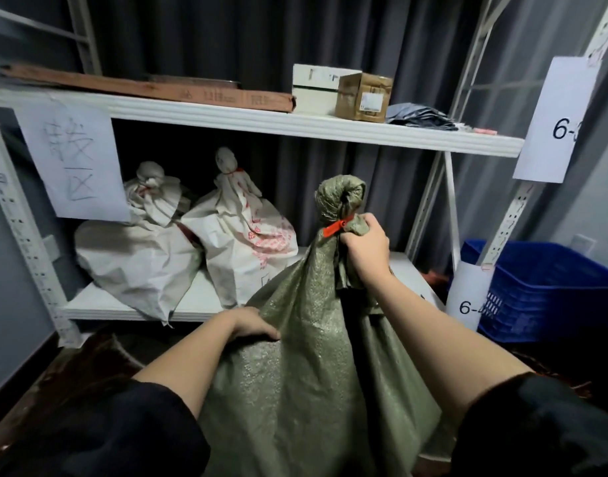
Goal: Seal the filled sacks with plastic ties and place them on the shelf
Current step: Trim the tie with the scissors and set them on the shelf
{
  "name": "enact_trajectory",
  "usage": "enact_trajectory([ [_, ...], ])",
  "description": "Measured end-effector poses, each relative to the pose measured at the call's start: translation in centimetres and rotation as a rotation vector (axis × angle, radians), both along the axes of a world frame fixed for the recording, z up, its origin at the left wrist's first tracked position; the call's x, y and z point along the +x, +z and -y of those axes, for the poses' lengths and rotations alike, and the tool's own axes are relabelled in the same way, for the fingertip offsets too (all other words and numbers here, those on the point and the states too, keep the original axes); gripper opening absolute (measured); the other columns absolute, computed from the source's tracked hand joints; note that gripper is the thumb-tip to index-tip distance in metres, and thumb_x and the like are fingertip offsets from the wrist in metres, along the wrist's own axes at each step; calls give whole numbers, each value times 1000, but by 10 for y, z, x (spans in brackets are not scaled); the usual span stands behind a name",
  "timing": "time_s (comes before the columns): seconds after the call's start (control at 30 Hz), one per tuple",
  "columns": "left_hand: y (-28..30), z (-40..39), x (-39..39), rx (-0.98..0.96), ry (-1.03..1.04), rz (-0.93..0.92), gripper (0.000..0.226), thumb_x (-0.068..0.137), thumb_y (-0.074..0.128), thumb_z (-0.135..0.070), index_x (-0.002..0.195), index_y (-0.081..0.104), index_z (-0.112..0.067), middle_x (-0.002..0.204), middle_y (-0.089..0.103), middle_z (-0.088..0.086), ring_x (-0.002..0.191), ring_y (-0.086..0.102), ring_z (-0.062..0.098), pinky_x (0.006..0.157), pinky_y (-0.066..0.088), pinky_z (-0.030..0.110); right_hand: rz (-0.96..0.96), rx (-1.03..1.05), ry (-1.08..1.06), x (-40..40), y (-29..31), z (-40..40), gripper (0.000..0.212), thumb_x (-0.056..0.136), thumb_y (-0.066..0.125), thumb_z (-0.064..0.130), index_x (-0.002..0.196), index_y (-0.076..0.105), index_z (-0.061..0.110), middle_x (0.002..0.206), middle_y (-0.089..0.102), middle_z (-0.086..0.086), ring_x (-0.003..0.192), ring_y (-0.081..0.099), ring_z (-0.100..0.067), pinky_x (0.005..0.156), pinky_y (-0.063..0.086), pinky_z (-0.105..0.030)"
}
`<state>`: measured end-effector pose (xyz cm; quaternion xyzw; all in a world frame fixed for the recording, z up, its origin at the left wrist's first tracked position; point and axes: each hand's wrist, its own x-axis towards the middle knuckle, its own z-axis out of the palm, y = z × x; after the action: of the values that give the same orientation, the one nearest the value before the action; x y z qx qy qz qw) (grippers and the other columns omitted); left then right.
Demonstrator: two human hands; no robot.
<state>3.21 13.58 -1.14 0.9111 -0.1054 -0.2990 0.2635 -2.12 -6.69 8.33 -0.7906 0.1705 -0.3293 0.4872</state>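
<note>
A filled green woven sack [306, 373] stands in front of me, its neck bunched and closed with a red plastic tie [335, 227]. My right hand [364, 244] grips the neck just below the tie. My left hand [252, 327] lies on the sack's left shoulder with its fingers curled over the fabric. Two white sacks [140, 256] [247, 249], each tied at the neck, sit on the lower shelf [123, 304] of the white rack, at its left and middle.
The upper shelf [295, 123] carries a long flat carton, a white box, a brown box and grey bags. A blue plastic crate [543, 290] stands on the floor at the right. Paper labels hang on the rack. Grey curtains hang behind.
</note>
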Motion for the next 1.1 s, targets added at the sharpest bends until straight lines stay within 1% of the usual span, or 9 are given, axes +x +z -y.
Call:
enact_trajectory([
  [0.1,5,20,-6,-111,74,39,22,86,66,-30,90,55,-11,80,54,2,67,51,12,58,42,20,-5,-38,13,10,16,2,20,69,62,21,88,56,25,80,66,1,81,61,-22,75,47,-34],
  [0.23,22,50,-18,-343,207,18,10,91,57,-13,85,53,-6,53,55,1,44,52,11,34,38,14,10,-59,33,27,36,12,21,68,61,22,88,55,26,75,65,3,82,61,-23,76,48,-36],
  [0.3,29,63,-16,-468,294,-8,21,93,53,-8,73,48,-7,42,53,0,35,51,10,27,33,11,11,-72,49,36,43,17,21,69,60,20,87,54,27,73,62,6,81,61,-23,71,45,-32],
  [0.53,41,119,25,-817,486,-98,18,94,48,-3,77,53,-2,55,55,10,40,53,16,32,38,12,55,-154,134,79,63,39,22,69,62,17,86,52,26,71,60,7,78,58,-19,68,41,-32],
  [0.6,42,137,44,-904,536,-83,16,91,52,-7,100,60,3,77,65,18,58,65,21,59,55,25,55,-185,160,94,67,48,23,70,62,16,88,53,27,76,61,7,81,58,-19,69,40,-31],
  [0.7,34,168,81,-965,587,-22,31,87,56,-18,114,62,-5,106,68,16,95,65,32,93,51,46,33,-247,205,123,69,65,26,72,62,14,88,51,29,81,62,6,82,56,-18,68,39,-30],
  [0.83,25,203,121,-974,570,58,32,85,56,-29,110,63,-9,111,68,12,104,63,31,97,49,45,-17,-328,244,168,58,94,28,74,63,13,95,49,27,89,65,-2,91,59,-24,71,40,-30],
  [0.97,1,237,162,-966,497,83,31,91,54,-27,111,62,-6,113,66,16,109,61,31,99,47,45,-252,-417,33,211,10,125,50,82,66,28,121,36,20,119,57,-10,113,50,-33,88,40,-41],
  [1.1,-27,265,197,-931,444,119,38,93,52,-27,119,60,-1,117,64,19,112,58,33,102,44,46,-276,-303,4,237,-45,160,36,91,57,21,121,39,10,129,48,-11,115,51,-34,88,41,-38],
])
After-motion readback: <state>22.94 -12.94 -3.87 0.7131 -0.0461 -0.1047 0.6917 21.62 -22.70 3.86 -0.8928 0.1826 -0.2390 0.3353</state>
